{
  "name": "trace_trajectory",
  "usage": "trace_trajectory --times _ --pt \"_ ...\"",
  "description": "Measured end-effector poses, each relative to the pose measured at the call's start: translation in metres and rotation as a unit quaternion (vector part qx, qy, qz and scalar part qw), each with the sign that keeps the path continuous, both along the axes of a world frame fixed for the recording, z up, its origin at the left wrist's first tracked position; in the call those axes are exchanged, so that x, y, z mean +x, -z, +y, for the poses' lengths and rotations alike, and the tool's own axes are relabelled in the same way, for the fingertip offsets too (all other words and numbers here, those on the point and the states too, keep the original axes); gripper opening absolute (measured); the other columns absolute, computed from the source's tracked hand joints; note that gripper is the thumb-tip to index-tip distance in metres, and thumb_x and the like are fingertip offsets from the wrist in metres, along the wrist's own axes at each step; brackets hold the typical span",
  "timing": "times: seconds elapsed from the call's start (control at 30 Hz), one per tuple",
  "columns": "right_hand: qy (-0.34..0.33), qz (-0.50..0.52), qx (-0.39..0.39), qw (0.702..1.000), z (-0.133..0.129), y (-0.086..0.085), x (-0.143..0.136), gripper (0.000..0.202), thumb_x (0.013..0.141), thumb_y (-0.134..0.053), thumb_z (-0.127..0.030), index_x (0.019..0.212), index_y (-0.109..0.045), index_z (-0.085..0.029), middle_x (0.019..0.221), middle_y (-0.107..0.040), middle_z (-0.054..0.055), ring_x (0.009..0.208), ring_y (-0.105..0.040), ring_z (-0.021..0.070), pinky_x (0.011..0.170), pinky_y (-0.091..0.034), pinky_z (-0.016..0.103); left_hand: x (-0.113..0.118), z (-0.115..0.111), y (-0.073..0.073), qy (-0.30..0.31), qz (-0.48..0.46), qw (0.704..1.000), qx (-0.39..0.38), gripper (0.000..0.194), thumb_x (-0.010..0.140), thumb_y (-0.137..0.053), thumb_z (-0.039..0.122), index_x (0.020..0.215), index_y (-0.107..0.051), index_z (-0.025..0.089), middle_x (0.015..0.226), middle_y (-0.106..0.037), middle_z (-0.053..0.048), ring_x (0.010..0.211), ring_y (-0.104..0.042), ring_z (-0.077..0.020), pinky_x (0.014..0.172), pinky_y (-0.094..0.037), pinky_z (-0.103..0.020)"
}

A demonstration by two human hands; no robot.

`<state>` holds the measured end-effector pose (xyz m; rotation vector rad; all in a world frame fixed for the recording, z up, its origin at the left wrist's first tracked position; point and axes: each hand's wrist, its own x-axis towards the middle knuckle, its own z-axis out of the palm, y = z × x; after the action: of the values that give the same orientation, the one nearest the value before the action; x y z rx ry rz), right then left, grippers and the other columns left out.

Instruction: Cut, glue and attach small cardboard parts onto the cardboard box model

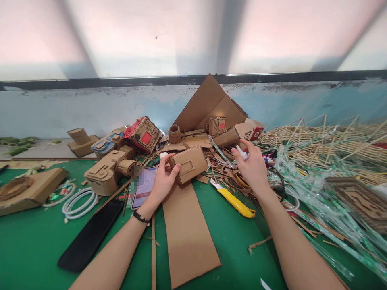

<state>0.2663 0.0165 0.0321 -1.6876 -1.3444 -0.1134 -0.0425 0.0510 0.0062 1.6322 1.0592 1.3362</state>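
Fingers of the left hand [165,179] pinch a small brown cardboard box [192,165] by its left end, thumb on the near face, where a rectangular frame is raised. A white cap [163,154] shows just beyond the left index finger. Fingers of the right hand [250,163], apart from the box and to its right, curl around a small white tube [242,153]; no label on it can be read.

Directly below the left fingers, a long flat cardboard strip [190,237] lies on the green counter [242,253]. Just left of them is a phone [145,189], its screen lit with lettering too small to read and partly covered by a pixelated patch. Farther left stands a cardboard camera [105,171].

Between the two hands and nearer the viewer lies a yellow utility knife [237,202]. Beyond the right fingers, a piece of printed card [256,132] bears a red panel with a round white mark, its wording unreadable. To their right are heaped thin wooden sticks [341,139] and clear plastic strips [305,193] with green print, also illegible.
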Motion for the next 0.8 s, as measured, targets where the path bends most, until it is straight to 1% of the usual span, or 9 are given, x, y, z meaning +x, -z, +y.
trace_trajectory --times 0.07,0.17,0.23,0.37,0.43,0.5,0.6,0.67,0.8 --pt "-0.004 0.016 0.005 1.000 -0.0004 -0.0002 0.0003 0.045 0.091 -0.060 -0.055 0.120 -0.070 -0.022 0.110 -0.074 0.013 0.093 -0.068 0.0310 0.080 -0.050 0.039 -0.0001 0.0002 0.0003 -0.001 0.002 1.000 0.001 0.053 0.092 -0.070 0.049 0.136 -0.053 0.025 0.135 -0.065 -0.011 0.109 -0.071 -0.0236 0.093 -0.059 -0.038" --pt "-0.008 0.052 -0.005 0.999 -0.0021 -0.0008 -0.0005 0.031 0.090 -0.061 -0.051 0.099 -0.070 -0.024 0.091 -0.076 0.008 0.079 -0.068 0.0276 0.074 -0.047 0.036 -0.0005 0.0008 0.0009 0.000 0.001 1.000 0.002 0.053 0.092 -0.070 0.049 0.136 -0.053 0.025 0.134 -0.065 -0.011 0.109 -0.071 -0.0235 0.094 -0.059 -0.037" --pt "-0.003 0.061 -0.012 0.998 -0.0030 -0.0013 -0.0015 0.030 0.088 -0.063 -0.053 0.097 -0.069 -0.024 0.086 -0.076 0.007 0.075 -0.067 0.0271 0.072 -0.046 0.035 -0.0007 0.0013 0.0015 -0.001 0.002 1.000 0.003 0.053 0.092 -0.070 0.049 0.136 -0.053 0.024 0.134 -0.065 -0.011 0.110 -0.071 -0.0237 0.094 -0.058 -0.037" --pt "0.010 0.085 -0.012 0.996 -0.0027 -0.0016 -0.0033 0.040 0.081 -0.071 -0.057 0.104 -0.064 -0.025 0.085 -0.076 0.006 0.071 -0.065 0.0266 0.068 -0.043 0.033 -0.0009 0.0018 0.0019 -0.007 0.009 1.000 0.009 0.052 0.092 -0.069 0.050 0.135 -0.054 0.024 0.134 -0.065 -0.011 0.114 -0.070 -0.0245 0.097 -0.057 -0.038" --pt "0.021 0.091 -0.013 0.996 -0.0025 -0.0016 -0.0033 0.042 0.079 -0.073 -0.059 0.101 -0.062 -0.025 0.080 -0.074 0.005 0.068 -0.063 0.0260 0.066 -0.041 0.033 -0.0008 0.0015 0.0017 -0.004 0.007 1.000 0.008 0.053 0.092 -0.069 0.050 0.135 -0.053 0.024 0.134 -0.065 -0.011 0.113 -0.070 -0.0246 0.097 -0.058 -0.039" --pt "0.021 0.082 -0.017 0.996 -0.0027 -0.0017 -0.0028 0.039 0.080 -0.072 -0.061 0.093 -0.062 -0.025 0.077 -0.072 0.005 0.067 -0.062 0.0255 0.066 -0.041 0.033 -0.0007 0.0011 0.0013 -0.002 0.005 1.000 0.006 0.053 0.092 -0.069 0.050 0.136 -0.053 0.025 0.134 -0.065 -0.011 0.112 -0.071 -0.0246 0.096 -0.058 -0.039" --pt "0.012 0.062 -0.023 0.998 -0.0034 -0.0023 -0.0012 0.037 0.087 -0.065 -0.062 0.084 -0.065 -0.025 0.071 -0.069 0.004 0.067 -0.062 0.0249 0.067 -0.040 0.033 -0.0006 0.0005 0.0008 -0.002 0.004 1.000 0.001 0.054 0.091 -0.070 0.050 0.136 -0.053 0.025 0.134 -0.065 -0.011 0.109 -0.071 -0.0244 0.093 -0.059 -0.038" --pt "0.014 0.044 -0.015 0.999 -0.0033 -0.0026 0.0001 0.036 0.090 -0.061 -0.059 0.086 -0.071 -0.025 0.077 -0.071 0.006 0.071 -0.064 0.0256 0.067 -0.041 0.033 -0.0006 0.0003 0.0004 -0.003 0.005 1.000 0.000 0.054 0.091 -0.070 0.050 0.136 -0.053 0.025 0.133 -0.065 -0.011 0.109 -0.071 -0.0242 0.093 -0.059 -0.038" --pt "0.016 0.025 0.041 0.999 -0.0015 -0.0019 0.0027 0.038 0.090 -0.060 -0.053 0.100 -0.080 -0.023 0.109 -0.073 0.014 0.088 -0.068 0.0288 0.076 -0.047 0.037 -0.0008 0.0000 -0.0001 -0.002 0.003 1.000 0.000 0.054 0.091 -0.069 0.050 0.135 -0.053 0.024 0.134 -0.065 -0.011 0.108 -0.071 -0.0236 0.091 -0.059 -0.037"
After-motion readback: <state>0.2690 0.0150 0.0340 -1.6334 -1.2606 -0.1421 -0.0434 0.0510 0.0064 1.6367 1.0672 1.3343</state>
